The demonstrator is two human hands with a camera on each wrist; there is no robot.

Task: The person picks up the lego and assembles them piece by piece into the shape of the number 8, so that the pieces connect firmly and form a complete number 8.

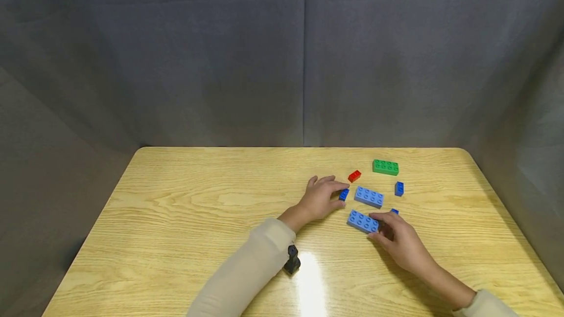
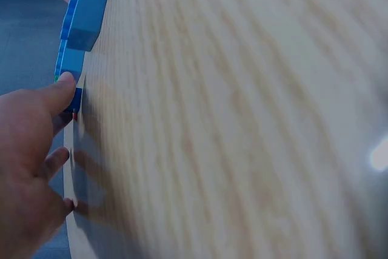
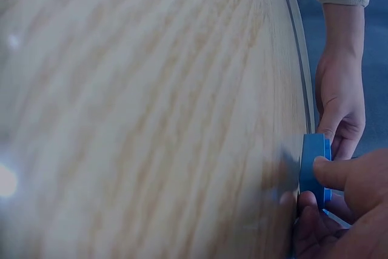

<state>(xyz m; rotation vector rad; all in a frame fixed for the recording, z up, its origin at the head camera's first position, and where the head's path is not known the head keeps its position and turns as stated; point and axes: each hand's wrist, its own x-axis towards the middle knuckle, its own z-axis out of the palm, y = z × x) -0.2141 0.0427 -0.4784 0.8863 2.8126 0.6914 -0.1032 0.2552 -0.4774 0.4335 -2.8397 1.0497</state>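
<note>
Bricks (image 1: 359, 220), five blue (image 1: 369, 197), one red (image 1: 354, 176), one green (image 1: 385, 167)

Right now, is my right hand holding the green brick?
No, in the head view your right hand grips a light blue brick, while the green brick lies apart on the table.

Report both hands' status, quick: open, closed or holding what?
Left hand: pinching the small dark blue brick between its fingers.
Right hand: holding the nearer light blue eight-stud brick by one end.
</note>
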